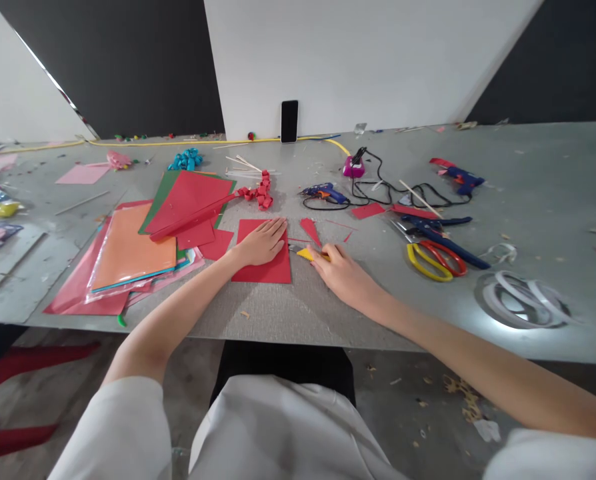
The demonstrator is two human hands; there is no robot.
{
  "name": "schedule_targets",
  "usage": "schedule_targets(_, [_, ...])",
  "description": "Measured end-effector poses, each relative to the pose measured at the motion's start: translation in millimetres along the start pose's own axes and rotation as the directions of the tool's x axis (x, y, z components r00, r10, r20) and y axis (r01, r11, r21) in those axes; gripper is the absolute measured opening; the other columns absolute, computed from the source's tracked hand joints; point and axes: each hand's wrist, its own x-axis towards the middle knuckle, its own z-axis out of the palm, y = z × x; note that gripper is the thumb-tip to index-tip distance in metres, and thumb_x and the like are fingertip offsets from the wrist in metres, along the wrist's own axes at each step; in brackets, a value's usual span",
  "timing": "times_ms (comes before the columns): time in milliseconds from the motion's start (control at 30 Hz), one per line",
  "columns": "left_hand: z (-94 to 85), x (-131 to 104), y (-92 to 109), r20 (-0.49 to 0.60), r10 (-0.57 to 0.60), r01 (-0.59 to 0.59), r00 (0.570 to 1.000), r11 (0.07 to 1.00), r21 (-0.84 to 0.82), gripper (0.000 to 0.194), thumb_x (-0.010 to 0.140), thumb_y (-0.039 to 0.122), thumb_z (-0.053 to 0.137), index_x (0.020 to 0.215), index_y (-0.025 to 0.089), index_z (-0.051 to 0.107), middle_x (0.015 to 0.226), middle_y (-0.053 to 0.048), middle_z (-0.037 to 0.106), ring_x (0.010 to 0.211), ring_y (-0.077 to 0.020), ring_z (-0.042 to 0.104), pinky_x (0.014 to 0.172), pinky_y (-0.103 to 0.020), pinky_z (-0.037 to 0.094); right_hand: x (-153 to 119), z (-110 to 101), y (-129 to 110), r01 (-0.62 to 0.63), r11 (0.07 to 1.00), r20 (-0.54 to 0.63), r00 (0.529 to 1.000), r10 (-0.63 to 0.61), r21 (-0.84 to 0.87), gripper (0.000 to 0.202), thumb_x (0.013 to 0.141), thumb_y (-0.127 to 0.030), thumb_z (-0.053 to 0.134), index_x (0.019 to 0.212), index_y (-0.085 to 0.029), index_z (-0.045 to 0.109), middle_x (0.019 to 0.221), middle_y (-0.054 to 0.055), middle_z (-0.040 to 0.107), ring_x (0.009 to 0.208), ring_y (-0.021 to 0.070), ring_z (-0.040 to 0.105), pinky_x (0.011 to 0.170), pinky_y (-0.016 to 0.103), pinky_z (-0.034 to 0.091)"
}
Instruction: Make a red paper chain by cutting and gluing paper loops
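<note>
Nearest first: grey table [283,327], 1 pc., near edge along the person's body. Near R: white tape coil [508,300], loose loops, lying flat.

Near ctr.: R hand [341,270], 1, fingers curled round yellow cutter [305,254], thumb side twd. L; blade points L at R edge of red square sheet [263,272], contact can't tell. Sheet lies flat on table, ctr. L hand [263,241], 1, spread flat on sheet's upper R part, fingers extended, nothing gripped.

L of sheet: orange pack [135,247] in clear sleeve, atop red & pink paper. R of cutter: scissors [423,272], yellow & red loops, w/ dark blue pliers [451,243] just beyond.

Mid ctr.: red wedge scrap [310,230], betw. hands, slightly farther. Mid L: red sheet [193,197] over green sheet [161,200].

Farther: blue glue gun [331,194], ctr. R; 2nd glue gun [465,180], far R; red curled strip [264,190], ctr.; magenta plug block [354,167]; blue curled bunch [185,159], L.

Farthest: yellow cord [178,143] along back; phone [289,121], upright agst. white panel [378,67].
</note>
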Motion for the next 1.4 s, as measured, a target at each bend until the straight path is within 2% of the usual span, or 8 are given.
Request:
schedule_targets(200, [-2.8, -0.9, 2.0, 0.009, -0.007, 0.007, 1.0, 1.0, 0.016, 0.069, 0.11, 0.039, 0.015, 0.167, 0.001, 0.024, 0.177, -0.022, 0.02, 0.167, -0.0284, 0.016, 0.136, -0.043, 0.014, 9.7, 3.9, 0.3, -0.026, 0.999, 0.008, 1.0, 0.026, -0.03, 0.05, 0.109, -0.026, 0.038, 0.153, -0.017, 0.057, 0.112, 0.019, 0.062, 0.107, 0.0331, 0.061, 0.096, 0.05, 0.055])
schedule_targets(367, [-1.0, -0.5, 1.7, -0.006, 0.002, -0.001, 1.0, 1.0, 0.015, 0.069, 0.11, 0.04, 0.015, 0.167, 0.002, 0.024, 0.177, -0.022, 0.021, 0.167, -0.0277, 0.015, 0.135, -0.043, 0.014, 7.4, 6.9, 5.6, -0.017, 1.0, 0.004, 1.0, 0.017, -0.016, 0.051, 0.108, -0.025, 0.039, 0.156, -0.02, 0.054, 0.113, 0.018, 0.062, 0.108, 0.0333, 0.062, 0.096, 0.051, 0.054])
schedule_targets(600, [-3.8, -0.6, 3.6, 0.014, -0.009, 0.008, 1.0, 1.0, 0.017, 0.069, 0.11, 0.039, 0.017, 0.167, 0.0, 0.023, 0.177, -0.022, 0.019, 0.167, -0.0281, 0.014, 0.136, -0.043, 0.013, 19.0, 11.4, 11.4, -0.028, 0.999, -0.009, 1.0, 0.028, -0.047, 0.052, 0.109, -0.028, 0.03, 0.154, -0.017, 0.054, 0.114, 0.02, 0.063, 0.108, 0.034, 0.06, 0.095, 0.049, 0.054])
schedule_targets(733, [-5.3, -1.4, 5.7, 0.017, -0.022, 0.022, 1.0, 1.0, 0.003, 0.069, 0.109, 0.038, 0.017, 0.167, 0.002, 0.023, 0.177, -0.021, 0.02, 0.167, -0.0268, 0.014, 0.136, -0.042, 0.013, 23.8, 13.8, 13.1, -0.006, 0.996, -0.022, 1.0, 0.004, -0.088, 0.053, 0.11, -0.029, 0.025, 0.152, -0.016, 0.055, 0.114, 0.021, 0.063, 0.108, 0.0334, 0.059, 0.095, 0.048, 0.054])
schedule_targets(900, [-5.0, -1.2, 8.8, -0.037, -0.078, 0.078, 0.996, 0.997, 0.002, 0.075, 0.107, 0.039, 0.026, 0.166, -0.006, 0.015, 0.177, -0.027, 0.007, 0.168, -0.0313, 0.002, 0.135, -0.046, 0.015, 25.8, 18.9, 17.7, -0.004, 0.995, -0.056, 0.998, -0.002, -0.098, 0.054, 0.11, -0.032, 0.025, 0.154, -0.017, 0.054, 0.112, 0.02, 0.063, 0.104, 0.0331, 0.059, 0.093, 0.049, 0.054])
schedule_targets(1067, [-7.3, 0.2, 11.3, 0.031, -0.091, 0.09, 0.995, 0.995, 0.029, 0.074, 0.108, 0.04, 0.021, 0.165, -0.008, 0.021, 0.176, -0.028, 0.017, 0.167, -0.034, 0.012, 0.136, -0.046, 0.013, 37.0, 24.7, 23.0, -0.031, 0.996, -0.036, 0.999, 0.028, -0.086, 0.053, 0.109, -0.03, 0.028, 0.152, -0.016, 0.057, 0.114, 0.021, 0.063, 0.105, 0.0345, 0.059, 0.091, 0.05, 0.054])
schedule_targets(1200, [-7.5, 0.6, 11.7, 0.033, -0.102, 0.1, 0.994, 0.994, 0.05, 0.075, 0.108, 0.04, 0.021, 0.166, -0.007, 0.021, 0.176, -0.026, 0.017, 0.167, -0.0335, 0.012, 0.136, -0.044, 0.012, 40.9, 26.2, 24.5, -0.051, 0.995, -0.024, 0.998, 0.05, -0.082, 0.052, 0.109, -0.029, 0.032, 0.154, -0.019, 0.055, 0.116, 0.021, 0.062, 0.109, 0.0345, 0.06, 0.094, 0.05, 0.053])
schedule_targets(1400, [-3.2, 1.3, 9.3, 0.006, -0.091, 0.09, 0.996, 0.995, 0.045, 0.074, 0.108, 0.04, 0.021, 0.165, -0.005, 0.023, 0.176, -0.025, 0.019, 0.167, -0.0321, 0.014, 0.135, -0.045, 0.015, 51.4, 25.5, 21.7, -0.095, 0.99, 0.008, 0.995, 0.096, -0.102, 0.056, 0.107, -0.025, 0.027, 0.157, -0.015, 0.051, 0.125, 0.025, 0.062, 0.116, 0.0395, 0.057, 0.094, 0.051, 0.052])
